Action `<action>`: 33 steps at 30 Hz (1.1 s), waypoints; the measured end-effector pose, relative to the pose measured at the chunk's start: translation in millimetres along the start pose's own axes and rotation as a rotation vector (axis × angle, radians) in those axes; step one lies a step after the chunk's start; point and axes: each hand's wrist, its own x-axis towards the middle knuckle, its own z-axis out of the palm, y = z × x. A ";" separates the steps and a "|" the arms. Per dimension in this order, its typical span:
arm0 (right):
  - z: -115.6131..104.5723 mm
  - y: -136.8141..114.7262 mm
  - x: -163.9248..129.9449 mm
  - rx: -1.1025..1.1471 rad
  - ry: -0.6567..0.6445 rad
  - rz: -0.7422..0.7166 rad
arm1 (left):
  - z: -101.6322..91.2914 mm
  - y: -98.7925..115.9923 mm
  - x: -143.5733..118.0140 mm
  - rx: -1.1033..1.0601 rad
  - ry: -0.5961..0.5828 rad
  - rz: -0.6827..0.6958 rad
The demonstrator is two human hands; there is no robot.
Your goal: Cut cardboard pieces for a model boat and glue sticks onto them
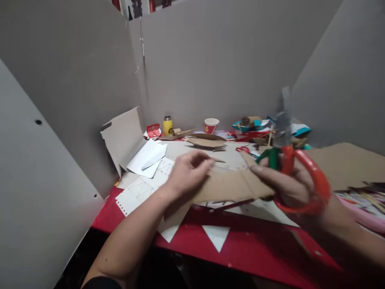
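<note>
The red table (249, 249) carries paper templates (141, 188) and scraps. Above it, the cardboard strip (231, 186) spans between both hands; it appears light, thin and moderately stiff, best gripped flat near each end. The left hand (188, 172) pinches its left end. The right hand (288, 186) clasps the orange-handled scissors (296, 176), blades raised, thumb pressing the strip's right end.

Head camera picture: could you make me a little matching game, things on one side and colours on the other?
Things:
1. scissors in the right hand
2. bottle
3. cardboard strip held by the left hand
4. table

Colours:
A. brown
B. red
C. yellow
D. orange and green handles

Pairs: 1-D, 2-C, 3-A, 4-B
</note>
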 end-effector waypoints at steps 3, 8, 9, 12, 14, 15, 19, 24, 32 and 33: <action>6.5 -3.2 17.8 0.177 0.412 -0.141 | -1.9 9.1 -7.8 0.027 0.397 0.218; 18.8 -12.9 45.1 0.059 0.488 -0.274 | 14.5 11.9 -25.6 0.172 0.296 0.393; 22.3 -15.6 46.0 0.048 0.481 -0.286 | 21.1 10.7 -25.9 0.144 0.192 0.298; 36.1 -19.7 36.4 0.057 0.403 -0.311 | 39.3 5.9 -20.2 -0.169 -0.036 -0.145; 45.6 -17.1 24.2 0.097 0.335 -0.280 | 43.9 1.9 -13.7 -0.416 0.035 -0.313; 49.3 -14.8 18.1 0.128 0.294 -0.245 | 43.1 0.2 -10.6 -0.504 0.117 -0.335; 47.8 -7.2 -0.4 0.275 0.027 -0.062 | 26.6 -1.2 -1.3 -0.644 0.266 -0.300; 3.9 -0.7 -16.3 0.198 -0.198 0.078 | 9.7 4.7 4.2 -0.673 0.300 -0.269; -59.3 -7.0 -37.9 -0.436 -0.534 -0.132 | 2.6 9.4 6.0 -0.726 0.304 -0.188; -61.2 -11.8 -39.1 -0.487 -0.561 -0.130 | 2.4 9.6 5.2 -0.727 0.289 -0.186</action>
